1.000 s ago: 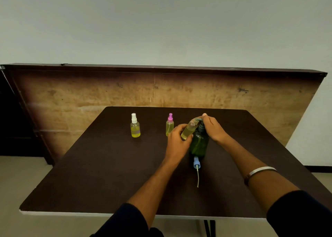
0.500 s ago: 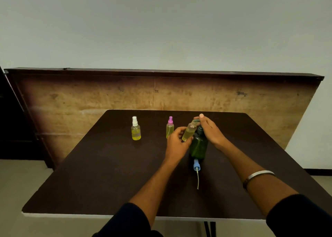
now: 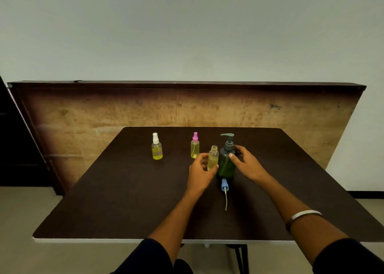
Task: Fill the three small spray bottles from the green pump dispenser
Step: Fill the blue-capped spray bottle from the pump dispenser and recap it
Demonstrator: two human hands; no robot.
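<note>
Left hand (image 3: 200, 173) fingers curl around the uncapped bottle (image 3: 213, 159), upright on the table (image 3: 116, 190), touching the green dispenser (image 3: 226, 163). Right hand (image 3: 246, 162) relaxed beside the dispenser; contact unclear. Bottle looks light, tippy, maybe slick: grip mid-body.

dim, even indoor light; the dark table (image 3: 124, 190) shows faint sheen and soft shadows, wide-angle bending curves the frame edges, and detail is slightly soft.
</note>
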